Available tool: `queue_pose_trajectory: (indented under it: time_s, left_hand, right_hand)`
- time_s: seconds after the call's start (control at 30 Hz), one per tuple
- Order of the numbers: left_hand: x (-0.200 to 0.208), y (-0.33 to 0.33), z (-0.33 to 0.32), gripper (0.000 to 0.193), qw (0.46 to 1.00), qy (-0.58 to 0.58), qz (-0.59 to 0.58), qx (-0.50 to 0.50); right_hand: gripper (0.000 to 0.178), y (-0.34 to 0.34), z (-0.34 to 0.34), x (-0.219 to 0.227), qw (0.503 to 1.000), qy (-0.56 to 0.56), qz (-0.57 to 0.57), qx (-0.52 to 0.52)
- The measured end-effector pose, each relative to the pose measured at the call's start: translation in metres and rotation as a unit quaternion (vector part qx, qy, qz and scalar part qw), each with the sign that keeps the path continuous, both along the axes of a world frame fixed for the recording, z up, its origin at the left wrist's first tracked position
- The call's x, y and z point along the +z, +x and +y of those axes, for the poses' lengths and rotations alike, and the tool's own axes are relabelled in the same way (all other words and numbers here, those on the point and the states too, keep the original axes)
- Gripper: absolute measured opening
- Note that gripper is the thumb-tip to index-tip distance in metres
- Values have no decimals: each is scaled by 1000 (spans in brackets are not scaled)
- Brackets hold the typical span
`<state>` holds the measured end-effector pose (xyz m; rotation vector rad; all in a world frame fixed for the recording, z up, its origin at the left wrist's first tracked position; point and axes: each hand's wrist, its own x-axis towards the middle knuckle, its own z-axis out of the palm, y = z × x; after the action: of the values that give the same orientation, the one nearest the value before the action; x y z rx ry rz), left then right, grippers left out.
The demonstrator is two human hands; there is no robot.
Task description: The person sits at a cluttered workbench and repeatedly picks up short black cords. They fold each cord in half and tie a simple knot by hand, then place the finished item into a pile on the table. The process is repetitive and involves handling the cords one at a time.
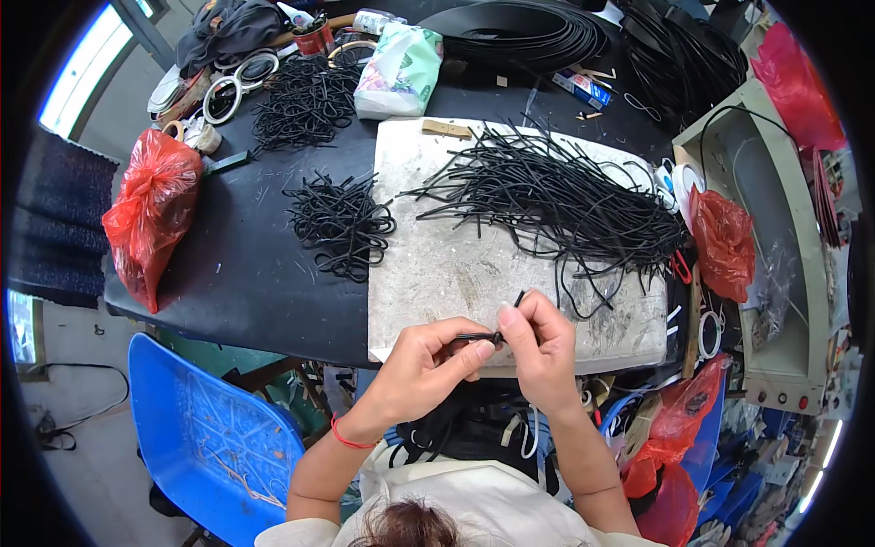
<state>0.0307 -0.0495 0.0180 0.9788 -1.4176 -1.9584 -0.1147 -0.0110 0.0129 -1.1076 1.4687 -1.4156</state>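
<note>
Both my hands meet over the front edge of a worn white board [428, 283]. A short black cord [476, 336] runs between them. My left hand [432, 363] pinches its looped part between thumb and fingers. My right hand [540, 351] grips the same cord at a small dark lump, perhaps a knot, with one end poking up past the fingertips. Beyond my hands a large heap of loose black cords [556, 196] covers the board's far right. To the left lie a small pile of looped black cords [339, 223] and a larger black pile [305, 100].
A red plastic bag [155, 214] sits at the table's left edge, another red bag [722, 242] at the right. Behind stand a green-white packet [399, 71] and coiled black strips [510, 36]. A blue plastic chair [214, 428] is at lower left, a beige metal cabinet [784, 337] at right.
</note>
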Motion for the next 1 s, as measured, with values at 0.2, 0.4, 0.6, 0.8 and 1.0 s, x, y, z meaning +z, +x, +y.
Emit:
queue_pose_trajectory:
  time_s: [0.2, 0.4, 0.6, 0.8, 1.0]
  left_hand:
    - [-9, -15, 22, 11, 972, -207, -99, 55]
    - [-4, -10, 9, 14, 995, -60, 7, 84]
    - [-7, 1, 2, 14, 993, -18, 50, 101]
    - [-2, -4, 8, 16, 989, 4, 54, 139]
    - [-3, 0, 6, 18, 984, 101, 67, 129]
  right_hand:
    - [31, 2, -12, -13, 995, 17, 8, -93]
    - [20, -1, -19, 1, 995, 33, -79, -44]
    - [13, -17, -4, 12, 970, 122, -192, 80]
    - [14, -5, 2, 18, 986, 72, -109, 105]
    - [16, -3, 8, 14, 989, 42, -54, 133]
